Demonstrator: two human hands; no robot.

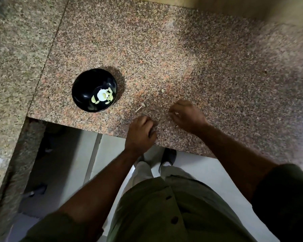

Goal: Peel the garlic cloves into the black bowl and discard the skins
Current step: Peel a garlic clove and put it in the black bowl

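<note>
Both hands hover curled at the worktop (pixel 182 49) edge: the left hand (pixel 140 131) seems to cup skins, and the right hand (pixel 185 116) pinches a pale scrap, though I can't be sure. Sweeping loosely could drop skins onto the floor. One bowl (pixel 84 88) to the left holds roughly eight cloves (pixel 104 96); one stray clove (pixel 162 90) and one stem (pixel 140 108) lie out.

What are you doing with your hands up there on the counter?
A person stands at a speckled stone counter peeling garlic. Peeled cloves already lie in the black bowl. One small piece and a thin stem lie loose on the counter. The left hand and right hand are curled near the edge; what they hold is hidden.
</note>
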